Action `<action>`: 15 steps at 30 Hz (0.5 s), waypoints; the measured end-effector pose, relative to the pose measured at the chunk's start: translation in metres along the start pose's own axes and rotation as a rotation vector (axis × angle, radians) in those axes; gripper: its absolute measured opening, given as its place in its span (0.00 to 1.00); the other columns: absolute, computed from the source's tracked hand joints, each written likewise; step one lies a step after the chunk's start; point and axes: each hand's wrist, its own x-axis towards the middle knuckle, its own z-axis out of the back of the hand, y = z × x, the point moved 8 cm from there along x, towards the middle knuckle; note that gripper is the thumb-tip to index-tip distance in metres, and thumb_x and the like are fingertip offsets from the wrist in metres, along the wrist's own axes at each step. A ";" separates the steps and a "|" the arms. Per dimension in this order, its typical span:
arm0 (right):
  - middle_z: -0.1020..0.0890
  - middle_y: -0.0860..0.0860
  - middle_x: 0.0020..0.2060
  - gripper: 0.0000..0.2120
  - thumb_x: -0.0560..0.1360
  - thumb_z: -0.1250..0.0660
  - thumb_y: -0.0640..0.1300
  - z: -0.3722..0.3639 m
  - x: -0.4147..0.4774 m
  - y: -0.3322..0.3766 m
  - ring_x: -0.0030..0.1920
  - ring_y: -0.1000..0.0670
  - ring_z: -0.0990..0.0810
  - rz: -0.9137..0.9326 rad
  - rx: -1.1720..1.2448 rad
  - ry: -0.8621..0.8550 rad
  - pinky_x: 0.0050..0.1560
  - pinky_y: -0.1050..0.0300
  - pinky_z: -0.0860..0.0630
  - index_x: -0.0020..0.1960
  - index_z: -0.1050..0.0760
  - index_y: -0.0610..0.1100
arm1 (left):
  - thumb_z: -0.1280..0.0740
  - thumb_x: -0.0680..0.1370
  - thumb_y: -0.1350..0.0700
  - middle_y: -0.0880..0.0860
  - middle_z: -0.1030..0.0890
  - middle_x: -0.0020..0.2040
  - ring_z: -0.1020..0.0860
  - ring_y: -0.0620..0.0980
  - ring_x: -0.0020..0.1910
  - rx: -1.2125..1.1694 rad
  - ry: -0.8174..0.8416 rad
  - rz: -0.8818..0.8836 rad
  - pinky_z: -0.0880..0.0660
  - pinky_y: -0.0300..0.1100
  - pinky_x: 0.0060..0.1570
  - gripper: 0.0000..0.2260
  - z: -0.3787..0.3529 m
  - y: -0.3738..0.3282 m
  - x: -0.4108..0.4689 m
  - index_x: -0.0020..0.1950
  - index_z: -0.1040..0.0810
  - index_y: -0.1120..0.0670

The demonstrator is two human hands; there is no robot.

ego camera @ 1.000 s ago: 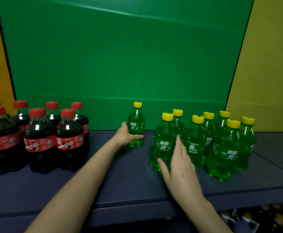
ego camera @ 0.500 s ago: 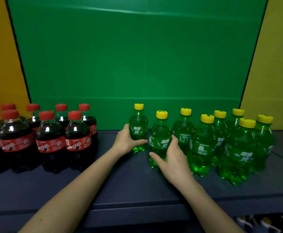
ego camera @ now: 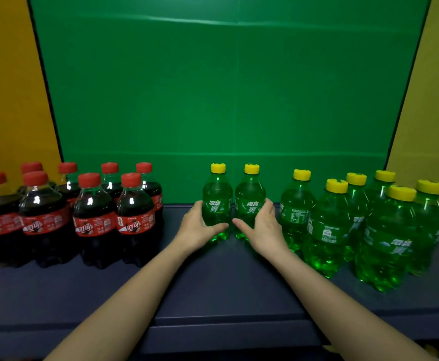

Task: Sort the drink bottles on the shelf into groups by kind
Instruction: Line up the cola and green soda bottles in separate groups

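Moved since half a second ago: the right green bottle (ego camera: 249, 201) has gone back and leftward, away from the green cluster, and now stands level with the left green bottle (ego camera: 217, 201).
Left hand (ego camera: 197, 227): my bare forearm reaches forward over the shelf. The fingers curl round the far side of the left green bottle's lower body and the thumb lies across its front, so I am gripping it.
Right hand (ego camera: 262, 225): a mirror of the left, with the fingers wrapped behind the right green bottle and the thumb across its front, holding it firmly.
Held pair: both stand upright at the centre, near the back of the shelf, just beside each other. I cannot tell whether they touch. They are clear green plastic with yellow caps and green labels bearing white characters.
Other green bottles (ego camera: 330, 225): six of the same kind stand upright in a cluster to the right, with a gap between them and the held pair.
Cola bottles (ego camera: 93, 217): eight dark bottles with red caps and red labels stand grouped at the left, well apart from the held pair.
Shelf (ego camera: 213, 282): a flat, dark blue-grey surface with a front lip.
Room: a green backdrop (ego camera: 226, 87) hangs behind, with yellow panels (ego camera: 10, 87) on both sides.
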 end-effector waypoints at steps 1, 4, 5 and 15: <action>0.38 0.41 0.70 0.39 0.73 0.33 0.54 -0.002 0.001 -0.001 0.67 0.40 0.33 0.003 0.024 -0.004 0.61 0.50 0.33 0.71 0.51 0.36 | 0.24 0.68 0.54 0.53 0.22 0.59 0.25 0.50 0.58 0.005 -0.006 -0.003 0.31 0.36 0.55 0.28 0.000 0.000 0.000 0.63 0.30 0.58; 0.42 0.42 0.72 0.40 0.74 0.34 0.53 -0.007 0.000 -0.003 0.69 0.41 0.36 0.002 0.082 -0.012 0.63 0.50 0.35 0.73 0.54 0.38 | 0.24 0.67 0.52 0.55 0.22 0.59 0.25 0.51 0.58 0.015 -0.027 0.002 0.30 0.38 0.55 0.29 0.000 0.000 0.001 0.63 0.31 0.58; 0.44 0.42 0.73 0.40 0.74 0.34 0.51 -0.009 -0.001 -0.004 0.70 0.41 0.37 -0.003 0.093 -0.008 0.64 0.50 0.36 0.73 0.55 0.38 | 0.23 0.67 0.52 0.55 0.22 0.59 0.25 0.51 0.58 0.018 -0.033 0.005 0.30 0.39 0.55 0.29 0.000 -0.001 0.001 0.63 0.31 0.58; 0.46 0.42 0.74 0.38 0.76 0.37 0.47 -0.016 0.003 -0.009 0.70 0.41 0.38 0.028 0.100 0.013 0.66 0.49 0.38 0.74 0.58 0.39 | 0.23 0.66 0.53 0.55 0.22 0.60 0.25 0.52 0.59 0.034 -0.040 0.028 0.30 0.41 0.58 0.30 -0.001 0.001 0.002 0.63 0.30 0.58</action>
